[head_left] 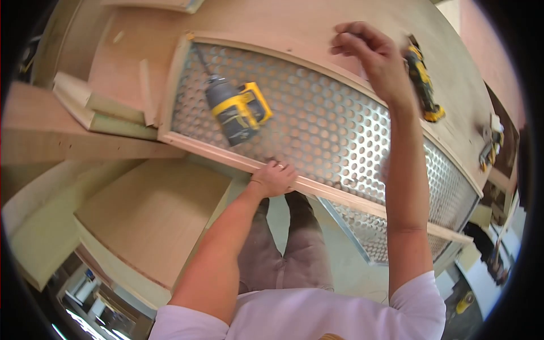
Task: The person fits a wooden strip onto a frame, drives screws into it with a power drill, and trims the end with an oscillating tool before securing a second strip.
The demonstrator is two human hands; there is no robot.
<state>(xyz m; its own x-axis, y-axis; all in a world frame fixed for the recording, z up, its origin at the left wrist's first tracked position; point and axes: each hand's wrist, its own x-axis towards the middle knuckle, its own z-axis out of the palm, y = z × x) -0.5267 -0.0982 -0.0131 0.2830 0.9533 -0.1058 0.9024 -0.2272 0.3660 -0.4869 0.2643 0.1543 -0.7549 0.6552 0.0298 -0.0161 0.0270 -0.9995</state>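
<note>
My left hand (276,178) wraps over the near rail of a long wooden frame (221,157), a ring on one finger. Inside the frame lies a perforated metal sheet (317,122) with rows of round holes. A yellow and black cordless drill (235,110) rests on the sheet to the left, its long bit pointing at the frame's far left corner. My right hand (371,56) is raised beyond the far rail, slightly blurred, with its fingers curled together. Whether anything small sits between them cannot be made out. Just right of it lies a yellow and black power tool (424,85).
The frame lies on a plywood surface (266,22). A thin wood strip (147,93) and angled wooden pieces (85,105) are at the left. A curved plywood panel (153,215) stands below left. Another tool (492,144) lies at the far right. A second perforated piece (362,229) hangs below the near rail.
</note>
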